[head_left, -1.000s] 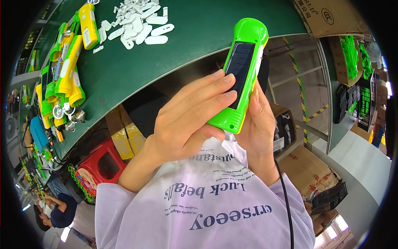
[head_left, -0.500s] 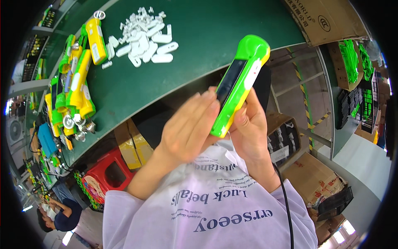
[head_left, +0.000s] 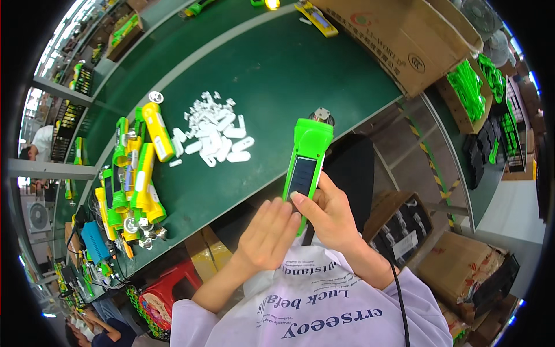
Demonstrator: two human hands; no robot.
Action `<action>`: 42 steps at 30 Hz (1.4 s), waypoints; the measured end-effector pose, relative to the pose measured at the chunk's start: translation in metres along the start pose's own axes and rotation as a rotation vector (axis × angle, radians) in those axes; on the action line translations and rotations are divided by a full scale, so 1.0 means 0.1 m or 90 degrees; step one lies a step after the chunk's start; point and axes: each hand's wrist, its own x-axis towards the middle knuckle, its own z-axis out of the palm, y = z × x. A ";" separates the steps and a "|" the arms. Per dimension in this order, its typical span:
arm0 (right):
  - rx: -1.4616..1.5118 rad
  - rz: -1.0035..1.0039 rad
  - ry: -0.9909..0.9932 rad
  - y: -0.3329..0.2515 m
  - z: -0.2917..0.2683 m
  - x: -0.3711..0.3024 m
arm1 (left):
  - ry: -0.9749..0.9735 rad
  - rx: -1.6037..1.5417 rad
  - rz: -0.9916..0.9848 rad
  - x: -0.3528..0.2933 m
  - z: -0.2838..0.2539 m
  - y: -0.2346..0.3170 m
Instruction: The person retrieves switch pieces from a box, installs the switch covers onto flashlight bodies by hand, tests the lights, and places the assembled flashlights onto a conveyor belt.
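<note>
A green flashlight [head_left: 312,141] with a dark solar panel on its side is held over the table's near edge, its head pointing away from me. My right hand [head_left: 332,217] grips its handle, thumb lying on the panel side. My left hand [head_left: 267,234] has its fingers stretched out, their tips against the handle's lower left side. A shiny metal lamp part [head_left: 322,115] shows at the head end. Beyond, on the green table [head_left: 260,75], lies a heap of small white plastic parts [head_left: 217,130]. Left of it several yellow and green flashlight bodies [head_left: 141,173] are piled with loose lamp parts.
A large cardboard box [head_left: 399,46] stands at the table's far right, a yellow flashlight body [head_left: 318,20] beside it. A red stool [head_left: 170,283] is below the table at left. Boxes [head_left: 459,274] fill the right. A black cable [head_left: 399,295] runs past my right arm.
The flashlight has turned so its solar panel faces up, and its yellow side is out of sight. My right thumb now lies over the panel. The view has shifted, showing more of the table.
</note>
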 end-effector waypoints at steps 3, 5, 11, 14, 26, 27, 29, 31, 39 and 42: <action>-0.315 0.073 -0.097 -0.10 -0.07 0.14 | -0.022 0.003 -0.023 -0.04 -0.22 -0.13; -0.554 0.080 -0.257 -0.32 -0.07 0.16 | -0.037 0.004 -0.022 0.03 -0.48 -0.29; -0.793 -0.132 -0.506 -0.43 0.07 0.18 | -0.396 -0.037 -0.032 0.26 -0.72 -0.64; -0.740 -0.323 -0.316 -0.48 0.11 0.24 | -0.354 -0.033 -0.120 0.23 -0.69 -0.56; -0.730 -0.694 0.005 -0.53 0.35 1.05 | -0.202 0.023 -0.133 0.50 -0.73 -0.85; -0.686 -0.746 0.001 -0.61 0.48 1.13 | -0.197 0.049 -0.145 0.48 -0.71 -1.00; -0.676 -0.721 0.085 -0.79 0.58 1.25 | -0.152 -0.036 -0.341 0.42 -0.71 -1.41; -0.649 -0.656 0.188 -0.82 0.39 1.38 | -0.119 -0.154 -0.603 0.65 -0.87 -2.02; -0.850 -0.420 0.279 0.15 -0.55 1.52 | 0.110 -0.352 -0.997 -0.03 -1.18 -5.36; -0.869 -0.410 0.315 0.18 -0.56 1.55 | 0.194 -0.266 -1.090 -0.38 -1.04 -6.10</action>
